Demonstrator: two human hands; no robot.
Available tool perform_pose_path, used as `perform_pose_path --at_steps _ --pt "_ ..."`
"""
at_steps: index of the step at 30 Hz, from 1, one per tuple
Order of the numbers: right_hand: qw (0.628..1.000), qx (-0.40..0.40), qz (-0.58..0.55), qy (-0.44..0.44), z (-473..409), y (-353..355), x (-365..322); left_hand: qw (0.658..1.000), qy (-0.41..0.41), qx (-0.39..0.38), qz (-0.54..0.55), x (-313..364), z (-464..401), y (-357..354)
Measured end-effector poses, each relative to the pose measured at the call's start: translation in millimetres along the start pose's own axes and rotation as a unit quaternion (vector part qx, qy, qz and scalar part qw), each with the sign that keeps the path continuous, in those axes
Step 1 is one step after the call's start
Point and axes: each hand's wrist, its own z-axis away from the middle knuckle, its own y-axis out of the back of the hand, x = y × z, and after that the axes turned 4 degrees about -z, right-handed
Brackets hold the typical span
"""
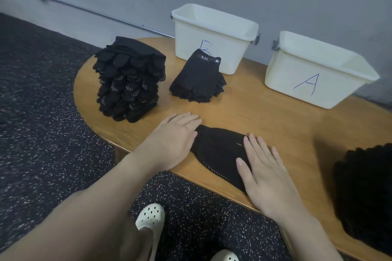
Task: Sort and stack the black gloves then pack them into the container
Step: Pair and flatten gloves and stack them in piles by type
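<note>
Black white-dotted gloves (129, 82), cream bins (214, 36) with blue letters, speckled dark floor (42, 133).

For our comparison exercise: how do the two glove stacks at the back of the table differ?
The dotted stack is tall, and white grip dots show on its gloves; the plain stack is low, with no dots, and its top glove bears a 5.11 label. The dotted stack stands nearer the table's left edge; the plain stack sits just before bin B. Both are black.

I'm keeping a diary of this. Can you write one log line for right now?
left hand: flat on glove | right hand: flat on glove | stacks: two | bins A, B: no gloves seen
</note>
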Motion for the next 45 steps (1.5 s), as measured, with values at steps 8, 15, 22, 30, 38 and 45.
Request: perform_pose_path --at_steps 8,15,22,30,38,45 --pt "0.994 0.077 -0.07 0.017 2.2 11.7 1.6 0.995 -0.007 0.074 0.059 -7.8 -3.1 5.6" --pt "0.994 0.031 -0.056 0.093 -24.4 11.3 -23.5 0.995 0.037 0.038 0.081 -8.4 -11.7 8.9" --pt "0.987 0.005 -0.131 0.097 -46.6 8.5 -27.1 0.99 0.096 0.032 0.099 -4.4 -11.0 10.9" --pt "0.975 -0.013 -0.21 0.076 -57.1 22.7 -10.9 0.979 0.121 0.053 0.158 6.0 1.4 15.1" --pt "0.977 -0.034 -0.201 0.06 -50.8 20.0 -7.2 0.985 0.139 -0.078 0.061 4.7 -8.6 33.3" --pt "0.974 -0.068 -0.209 0.052 -44.4 28.5 4.3 0.966 0.161 0.039 0.198 8.0 -1.5 18.1"
